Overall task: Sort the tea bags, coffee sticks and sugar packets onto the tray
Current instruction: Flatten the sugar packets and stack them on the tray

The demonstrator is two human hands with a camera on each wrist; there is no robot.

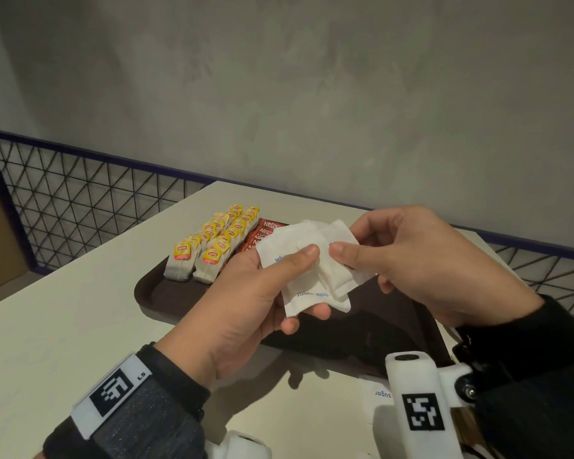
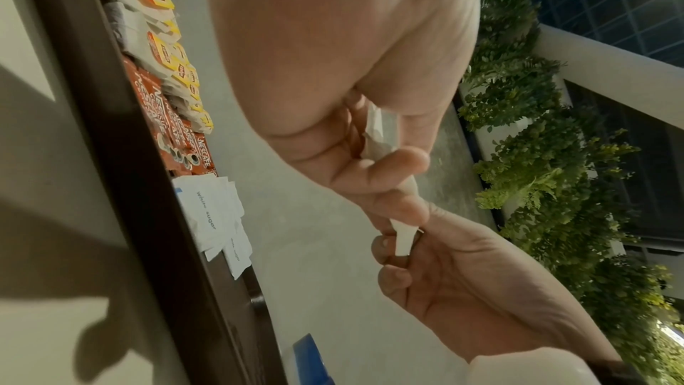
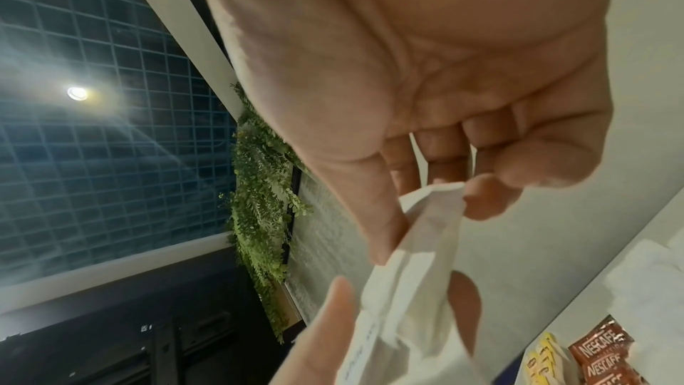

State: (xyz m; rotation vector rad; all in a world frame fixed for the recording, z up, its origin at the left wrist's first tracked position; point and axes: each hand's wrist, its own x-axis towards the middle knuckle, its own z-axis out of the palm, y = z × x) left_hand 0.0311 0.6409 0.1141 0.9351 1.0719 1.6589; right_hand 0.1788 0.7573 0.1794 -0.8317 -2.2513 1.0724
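Sugar packets (image 1: 312, 270): a fanned white bunch, held in the air above the near part of the tray (image 1: 166, 293). Left hand (image 1: 246, 309) grips the bunch, thumb pressed on top. Right hand (image 1: 421, 260) pinches its right edge between thumb and fingers.
One loose sugar packet (image 1: 376, 395) lies on the table (image 1: 80, 326) beside the right wrist, off the tray.
Sugar already laid on the tray (image 2: 211, 212): several packets, next to the coffee.
Coffee sticks (image 1: 262, 235): red stack, mid tray.
Tea bags (image 1: 212, 246): two rows, far left of tray.
Judged status: tea and coffee placed; held sugar and the loose packet remain.
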